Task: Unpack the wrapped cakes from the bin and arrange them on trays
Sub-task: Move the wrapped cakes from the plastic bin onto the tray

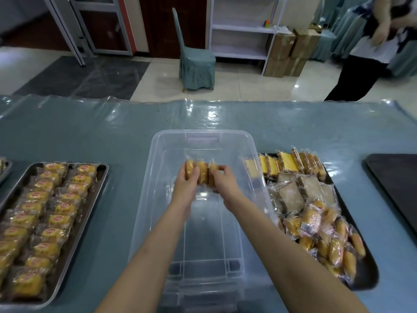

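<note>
Hands meet over a clear plastic bin (252,154) on a blue-covered table (112,132) — left hand (188,182) and right hand (222,180) together grasping a cluster of wrapped cakes (202,171) inside it, between a steel tray (99,177) of cakes and a dark tray (370,274) piled with more.

my one view sits on the head, looking forward and down, close over the clear bin (158,168) on the table (90,136), room beyond.
</note>
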A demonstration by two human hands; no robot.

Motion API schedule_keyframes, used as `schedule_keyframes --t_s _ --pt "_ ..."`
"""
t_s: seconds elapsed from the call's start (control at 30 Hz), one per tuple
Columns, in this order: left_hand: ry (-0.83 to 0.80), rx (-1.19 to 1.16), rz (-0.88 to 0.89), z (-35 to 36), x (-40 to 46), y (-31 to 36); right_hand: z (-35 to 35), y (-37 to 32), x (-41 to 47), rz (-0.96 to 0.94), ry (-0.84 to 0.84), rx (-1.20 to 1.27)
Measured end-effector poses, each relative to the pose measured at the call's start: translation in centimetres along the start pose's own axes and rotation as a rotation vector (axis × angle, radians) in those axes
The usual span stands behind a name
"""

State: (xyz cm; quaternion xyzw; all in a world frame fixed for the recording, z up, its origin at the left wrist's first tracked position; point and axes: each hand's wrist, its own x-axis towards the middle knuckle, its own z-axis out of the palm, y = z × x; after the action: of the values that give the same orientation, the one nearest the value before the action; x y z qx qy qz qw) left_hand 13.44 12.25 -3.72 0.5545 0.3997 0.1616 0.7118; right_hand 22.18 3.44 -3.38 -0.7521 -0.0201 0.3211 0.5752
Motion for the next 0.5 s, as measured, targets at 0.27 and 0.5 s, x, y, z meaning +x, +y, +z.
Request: schedule_keyframes --t_s 0.27,0.5 --pt "-0.037 0.092 0.326 3.3 -5.3 4.5 -5.3 -4.6 -5.3 -0.31 -0.01 0.095" --pt "-0.075 0.121 0.454 10.0 -9.7 5.9 -13.0 -5.8 -8.9 -0.435 0.026 0.146"
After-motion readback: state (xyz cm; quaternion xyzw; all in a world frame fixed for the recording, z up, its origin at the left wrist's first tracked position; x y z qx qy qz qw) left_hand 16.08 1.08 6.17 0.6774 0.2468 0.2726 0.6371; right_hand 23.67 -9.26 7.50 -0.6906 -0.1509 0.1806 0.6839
